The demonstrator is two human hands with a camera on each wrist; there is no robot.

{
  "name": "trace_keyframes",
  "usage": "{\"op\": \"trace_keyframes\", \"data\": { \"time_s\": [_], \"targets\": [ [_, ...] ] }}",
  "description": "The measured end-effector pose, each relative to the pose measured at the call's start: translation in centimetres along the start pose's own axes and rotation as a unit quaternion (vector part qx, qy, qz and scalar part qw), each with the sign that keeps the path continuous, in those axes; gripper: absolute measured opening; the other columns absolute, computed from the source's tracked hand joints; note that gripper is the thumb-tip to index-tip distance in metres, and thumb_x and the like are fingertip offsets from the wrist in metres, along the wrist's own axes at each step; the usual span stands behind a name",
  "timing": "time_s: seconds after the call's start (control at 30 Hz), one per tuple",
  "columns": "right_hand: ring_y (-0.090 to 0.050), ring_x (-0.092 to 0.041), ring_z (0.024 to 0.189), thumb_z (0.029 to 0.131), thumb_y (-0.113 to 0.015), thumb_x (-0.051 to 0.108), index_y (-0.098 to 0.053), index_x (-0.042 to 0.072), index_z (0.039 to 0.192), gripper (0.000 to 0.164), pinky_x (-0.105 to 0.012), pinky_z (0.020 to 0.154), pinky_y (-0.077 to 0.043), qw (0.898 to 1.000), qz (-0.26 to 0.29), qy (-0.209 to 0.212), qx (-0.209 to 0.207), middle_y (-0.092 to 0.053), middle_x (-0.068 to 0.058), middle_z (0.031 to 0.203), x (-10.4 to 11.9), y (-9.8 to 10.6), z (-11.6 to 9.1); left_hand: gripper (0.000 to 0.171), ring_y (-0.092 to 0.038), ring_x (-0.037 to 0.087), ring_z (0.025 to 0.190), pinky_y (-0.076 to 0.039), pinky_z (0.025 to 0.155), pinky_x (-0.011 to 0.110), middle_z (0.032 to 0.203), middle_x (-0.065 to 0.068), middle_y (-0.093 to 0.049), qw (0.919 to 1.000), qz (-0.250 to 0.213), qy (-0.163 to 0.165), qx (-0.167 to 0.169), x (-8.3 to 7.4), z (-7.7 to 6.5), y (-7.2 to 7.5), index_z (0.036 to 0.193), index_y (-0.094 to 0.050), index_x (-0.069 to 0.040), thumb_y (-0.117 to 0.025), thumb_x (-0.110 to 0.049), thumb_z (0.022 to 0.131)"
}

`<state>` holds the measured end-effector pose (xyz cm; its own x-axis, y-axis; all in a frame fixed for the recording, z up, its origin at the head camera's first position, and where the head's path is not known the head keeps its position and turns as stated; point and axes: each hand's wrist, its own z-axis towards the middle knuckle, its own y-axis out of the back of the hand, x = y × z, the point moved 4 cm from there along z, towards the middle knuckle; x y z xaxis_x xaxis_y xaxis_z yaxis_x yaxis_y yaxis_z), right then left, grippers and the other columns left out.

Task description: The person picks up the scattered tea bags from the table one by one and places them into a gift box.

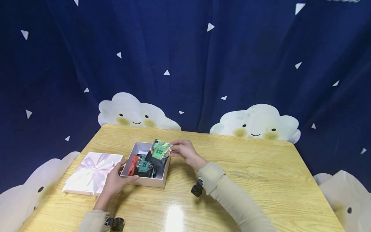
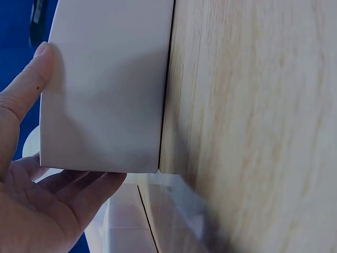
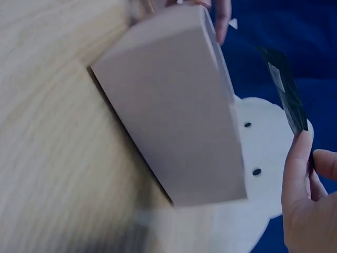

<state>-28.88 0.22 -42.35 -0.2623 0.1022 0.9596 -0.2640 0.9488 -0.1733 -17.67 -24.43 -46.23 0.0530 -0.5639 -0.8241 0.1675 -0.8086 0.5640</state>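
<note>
My right hand (image 1: 186, 154) pinches a dark sachet (image 1: 155, 156) with a green label by its right edge, raised over the back right part of an open pale pink box (image 1: 149, 182). In the right wrist view the sachet (image 3: 288, 95) appears nearly edge-on between thumb and fingers, above the box's rim. With its thumb at the front rim and its fingers along the left side, my left hand (image 1: 115, 183) holds the box at its front left corner. Inside lie another dark sachet (image 1: 144, 166) with a teal label and a red packet (image 1: 133, 165).
Left of the box, a white-pink lid (image 1: 94, 172) with a satin bow lies on the wooden table (image 1: 246, 180). Behind the table hangs a dark blue curtain (image 1: 185, 58) with clouds and white triangles. A small black camera (image 1: 197, 188) is strapped at each wrist.
</note>
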Motion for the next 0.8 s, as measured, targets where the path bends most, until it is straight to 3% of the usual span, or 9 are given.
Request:
{"op": "trace_keyframes", "data": {
  "time_s": [0.13,0.33,0.47,0.6,0.8],
  "targets": [
    [-0.061,-0.011,0.056,0.083,-0.055,-0.009,-0.057,-0.013,0.108,0.025,-0.032,0.071,-0.053,0.999,-0.032,-0.006,0.028,-0.061,-0.01,0.075,-1.0,-1.5,0.2,0.087,-0.052,0.042,0.107,-0.043,0.088,0.048,0.122,0.033,-0.048,1.0,-0.001,-0.002,0.0,-0.1,0.1,-0.2,0.133,-0.036,0.004,-0.083,-0.022,0.065],
    [-0.061,-0.011,0.056,0.082,-0.055,-0.011,-0.058,-0.015,0.106,0.024,-0.031,0.066,-0.054,0.997,-0.053,-0.001,0.057,-0.062,-0.011,0.071,-2.1,-3.0,0.5,0.086,-0.051,0.042,0.108,-0.043,0.088,0.048,0.123,0.033,-0.048,1.0,-0.006,-0.002,0.002,-0.3,0.2,-0.3,0.133,-0.036,0.004,-0.082,-0.021,0.066],
    [-0.064,-0.016,0.059,0.082,-0.056,-0.012,-0.058,-0.016,0.105,0.023,-0.029,0.063,-0.054,0.996,-0.068,0.001,0.065,-0.064,-0.019,0.079,-2.1,-3.5,0.7,0.085,-0.052,0.041,0.107,-0.043,0.088,0.047,0.123,0.033,-0.048,1.0,-0.006,-0.004,0.001,-0.4,0.2,-0.3,0.133,-0.036,0.004,-0.082,-0.021,0.066],
    [-0.065,-0.018,0.063,0.082,-0.057,-0.011,-0.059,-0.016,0.105,0.023,-0.028,0.063,-0.054,0.995,-0.089,0.006,0.053,-0.063,-0.027,0.088,-1.8,-3.2,0.5,0.086,-0.052,0.041,0.107,-0.043,0.088,0.047,0.124,0.033,-0.047,1.0,-0.006,-0.003,0.005,-0.3,0.3,-0.5,0.133,-0.035,0.004,-0.082,-0.021,0.066],
    [-0.066,-0.019,0.069,0.082,-0.059,-0.009,-0.058,-0.016,0.105,0.024,-0.031,0.069,-0.054,0.996,-0.079,0.018,0.043,-0.063,-0.018,0.085,-1.1,-1.8,-0.1,0.086,-0.051,0.042,0.108,-0.043,0.089,0.048,0.123,0.033,-0.048,1.0,0.0,-0.001,0.007,-0.1,0.2,-0.5,0.134,-0.035,0.003,-0.082,-0.023,0.067]
  ]
}}
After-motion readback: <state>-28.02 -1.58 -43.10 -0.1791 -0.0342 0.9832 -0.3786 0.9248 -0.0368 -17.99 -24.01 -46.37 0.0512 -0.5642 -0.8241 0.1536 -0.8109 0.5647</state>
